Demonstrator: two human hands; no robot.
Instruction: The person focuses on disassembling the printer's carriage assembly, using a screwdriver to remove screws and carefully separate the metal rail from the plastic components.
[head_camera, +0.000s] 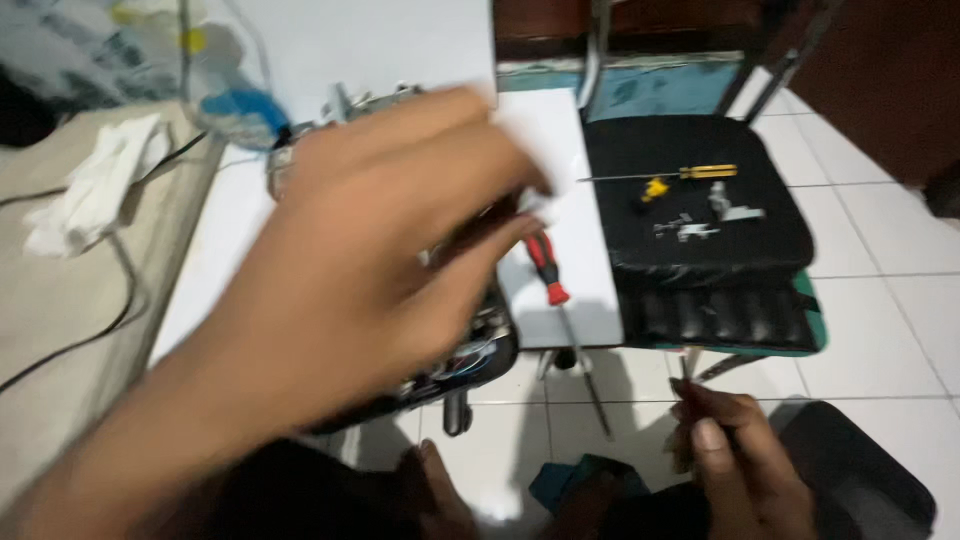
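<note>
White board carries a red screwdriver (547, 268) just beside the open left hand (370, 250).

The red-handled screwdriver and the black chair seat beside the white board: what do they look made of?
The red-handled screwdriver seems to have a moulded plastic or rubber grip, matt red and black, and a thin grey metal shaft. The black chair seat looks like padded vinyl or faux leather: faint sheen, stitched ribs along the front edge.

The left hand (390, 240), blurred, reaches forward across the view, back of the hand up, fingers (480, 175) extended and loosely together, forearm rising from the lower left corner. The right hand (735, 460) sits low at the lower right, fingers curled inward with the thumb raised.
</note>
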